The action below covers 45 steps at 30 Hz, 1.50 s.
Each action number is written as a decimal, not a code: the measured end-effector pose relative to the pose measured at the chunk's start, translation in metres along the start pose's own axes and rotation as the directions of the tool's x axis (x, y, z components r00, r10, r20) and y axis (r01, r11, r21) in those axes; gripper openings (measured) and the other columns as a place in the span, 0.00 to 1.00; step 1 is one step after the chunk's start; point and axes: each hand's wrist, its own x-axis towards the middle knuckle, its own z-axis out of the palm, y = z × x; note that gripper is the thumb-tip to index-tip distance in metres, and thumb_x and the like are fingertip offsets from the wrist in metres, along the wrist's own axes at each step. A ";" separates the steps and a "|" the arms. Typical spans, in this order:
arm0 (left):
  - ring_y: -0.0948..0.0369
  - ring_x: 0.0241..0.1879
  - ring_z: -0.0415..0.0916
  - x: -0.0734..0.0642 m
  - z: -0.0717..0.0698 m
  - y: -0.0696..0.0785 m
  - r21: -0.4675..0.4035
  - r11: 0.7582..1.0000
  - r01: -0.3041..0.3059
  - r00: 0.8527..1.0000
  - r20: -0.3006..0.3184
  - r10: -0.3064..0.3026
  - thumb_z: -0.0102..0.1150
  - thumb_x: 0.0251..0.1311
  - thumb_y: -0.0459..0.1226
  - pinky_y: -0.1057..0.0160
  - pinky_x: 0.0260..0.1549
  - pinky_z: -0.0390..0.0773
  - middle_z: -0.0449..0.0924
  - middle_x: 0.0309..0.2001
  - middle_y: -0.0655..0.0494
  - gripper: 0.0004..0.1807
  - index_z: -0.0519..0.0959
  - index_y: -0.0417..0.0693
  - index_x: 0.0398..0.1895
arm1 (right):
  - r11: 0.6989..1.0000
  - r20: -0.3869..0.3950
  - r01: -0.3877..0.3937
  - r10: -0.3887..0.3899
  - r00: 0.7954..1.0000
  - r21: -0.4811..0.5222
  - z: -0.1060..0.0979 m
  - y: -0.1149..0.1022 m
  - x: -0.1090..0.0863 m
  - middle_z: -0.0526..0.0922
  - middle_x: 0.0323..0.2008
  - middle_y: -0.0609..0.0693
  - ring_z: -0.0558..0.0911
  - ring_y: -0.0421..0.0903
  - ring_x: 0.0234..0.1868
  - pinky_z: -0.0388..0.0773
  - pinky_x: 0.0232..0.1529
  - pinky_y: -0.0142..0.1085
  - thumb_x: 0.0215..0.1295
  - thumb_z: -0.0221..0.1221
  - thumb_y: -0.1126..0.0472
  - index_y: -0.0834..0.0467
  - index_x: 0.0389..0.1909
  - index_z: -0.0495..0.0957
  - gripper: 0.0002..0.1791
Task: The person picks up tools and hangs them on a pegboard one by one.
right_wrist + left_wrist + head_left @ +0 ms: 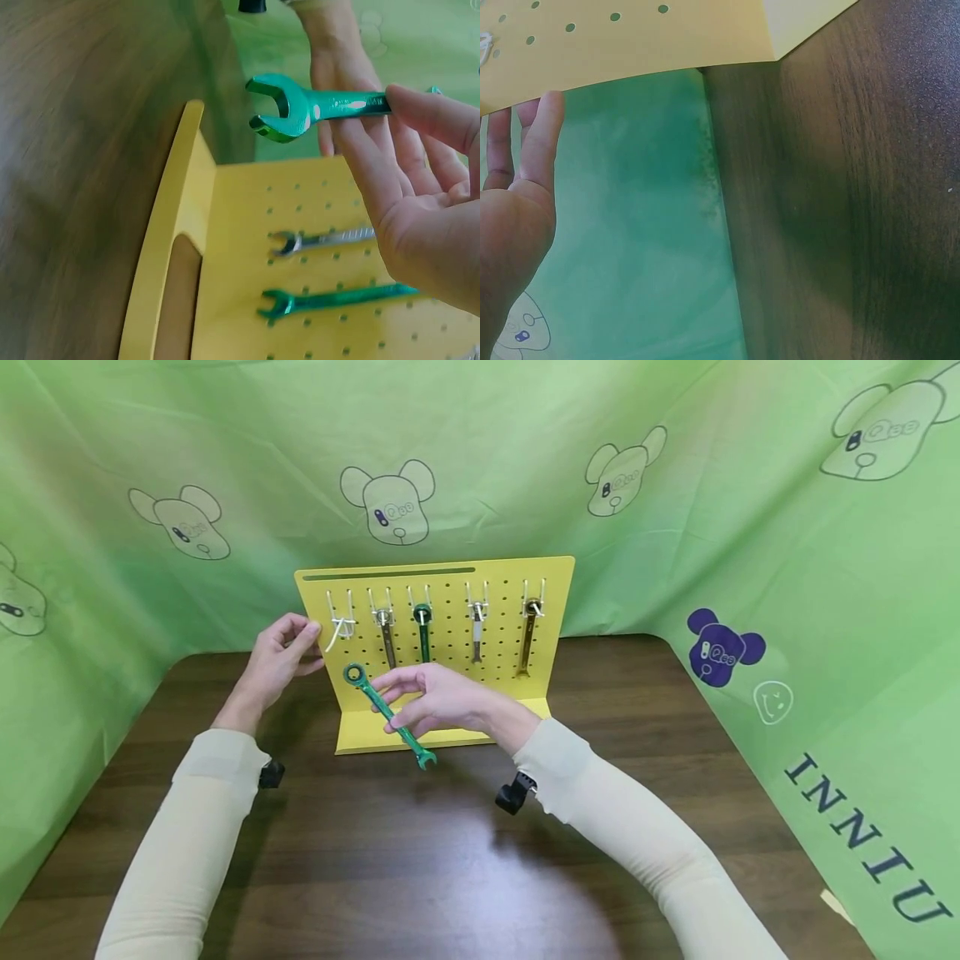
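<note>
My right hand holds a green ratcheting combination wrench in front of the yellow pegboard. The wrench slants, its ring end up and to the left. In the right wrist view its open jaw points left, beyond the thumb and fingers that pinch the shank. At the board's left edge, my left hand pinches that edge, thumb at the front and other fingers partly hidden behind. Near it, a white hook on the board carries no wrench.
Several wrenches hang from other white hooks: a grey one, a second green one, a silver one and a bronze-toned one. The board stands on a dark wooden table, with a green printed curtain behind.
</note>
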 end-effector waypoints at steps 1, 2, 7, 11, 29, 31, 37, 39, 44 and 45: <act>0.59 0.43 0.74 0.000 0.000 0.000 0.008 1.000 -0.001 1.000 0.002 0.001 0.57 0.73 0.46 0.64 0.43 0.88 0.71 0.42 0.51 0.13 0.75 0.46 0.47 | 1.000 -0.001 0.007 -0.007 1.000 -0.007 0.003 -0.002 0.001 0.77 0.55 0.58 0.84 0.62 0.50 0.87 0.49 0.52 0.62 0.64 0.78 0.59 0.67 0.73 0.32; 0.59 0.43 0.74 0.000 0.000 0.000 0.010 1.000 -0.002 1.000 0.002 0.002 0.57 0.73 0.46 0.64 0.42 0.88 0.71 0.42 0.51 0.13 0.75 0.46 0.47 | 1.000 -0.001 0.016 -0.016 1.000 -0.009 0.006 -0.004 0.003 0.78 0.56 0.58 0.85 0.61 0.49 0.87 0.49 0.50 0.63 0.64 0.78 0.58 0.67 0.73 0.31; 0.61 0.41 0.75 0.002 0.001 -0.001 0.018 1.000 -0.014 1.000 0.000 0.014 0.57 0.73 0.46 0.66 0.40 0.88 0.72 0.40 0.53 0.13 0.76 0.46 0.46 | 0.996 -0.013 0.083 -0.083 0.996 -0.023 0.015 -0.011 0.011 0.77 0.56 0.59 0.86 0.55 0.48 0.87 0.47 0.47 0.64 0.64 0.76 0.58 0.66 0.74 0.30; 0.62 0.41 0.74 0.002 0.002 -0.003 0.001 1.000 -0.015 1.000 0.001 0.015 0.58 0.72 0.46 0.66 0.39 0.88 0.72 0.38 0.53 0.12 0.76 0.46 0.44 | 0.992 -0.035 0.110 -0.112 0.993 -0.056 0.016 -0.013 0.014 0.78 0.54 0.57 0.86 0.54 0.48 0.87 0.47 0.47 0.64 0.65 0.75 0.57 0.65 0.75 0.29; 0.61 0.42 0.75 0.002 0.003 -0.007 0.011 1.000 -0.004 1.000 0.000 0.004 0.57 0.72 0.47 0.63 0.43 0.88 0.73 0.42 0.51 0.13 0.76 0.46 0.46 | 0.997 -0.102 0.073 -0.076 0.992 -0.030 0.013 -0.006 0.029 0.80 0.55 0.53 0.86 0.52 0.48 0.88 0.45 0.48 0.65 0.64 0.73 0.53 0.66 0.75 0.29; 0.61 0.42 0.75 0.001 0.003 -0.006 0.013 1.000 0.001 1.000 -0.003 -0.001 0.58 0.72 0.47 0.63 0.43 0.88 0.73 0.42 0.52 0.13 0.76 0.46 0.46 | 0.998 -0.122 0.061 -0.063 0.991 -0.019 0.012 -0.005 0.032 0.80 0.55 0.53 0.86 0.52 0.48 0.88 0.46 0.48 0.65 0.64 0.74 0.54 0.67 0.75 0.30; 0.59 0.43 0.75 0.002 0.000 -0.004 0.016 1.000 0.004 1.000 -0.003 -0.004 0.57 0.73 0.46 0.64 0.42 0.88 0.72 0.43 0.52 0.14 0.75 0.44 0.48 | 0.999 -0.183 0.030 -0.023 0.983 0.033 0.013 0.001 0.046 0.81 0.53 0.53 0.85 0.51 0.48 0.86 0.52 0.48 0.65 0.64 0.75 0.57 0.64 0.75 0.28; 0.58 0.43 0.75 0.002 -0.001 -0.003 0.010 1.000 0.000 1.000 -0.005 0.000 0.57 0.73 0.45 0.65 0.41 0.88 0.73 0.42 0.52 0.14 0.75 0.43 0.48 | 0.998 -0.197 0.029 -0.016 0.980 0.062 0.014 0.004 0.050 0.82 0.52 0.53 0.85 0.50 0.49 0.85 0.54 0.47 0.65 0.63 0.75 0.58 0.63 0.75 0.26; 0.59 0.42 0.77 0.002 0.000 -0.002 0.018 1.000 0.001 1.000 -0.003 -0.001 0.57 0.73 0.45 0.65 0.41 0.88 0.73 0.42 0.53 0.13 0.75 0.45 0.47 | 0.992 -0.210 0.036 -0.010 0.978 0.120 0.016 0.006 0.057 0.81 0.54 0.60 0.85 0.50 0.48 0.84 0.55 0.46 0.67 0.61 0.76 0.63 0.60 0.76 0.21; 0.59 0.42 0.77 0.001 0.000 -0.002 0.027 1.000 -0.001 1.000 -0.003 0.001 0.57 0.73 0.45 0.65 0.41 0.88 0.74 0.42 0.53 0.13 0.75 0.46 0.47 | 0.992 -0.216 0.039 -0.011 0.976 0.123 0.016 0.007 0.059 0.81 0.54 0.61 0.85 0.50 0.48 0.84 0.55 0.46 0.67 0.61 0.76 0.63 0.59 0.77 0.20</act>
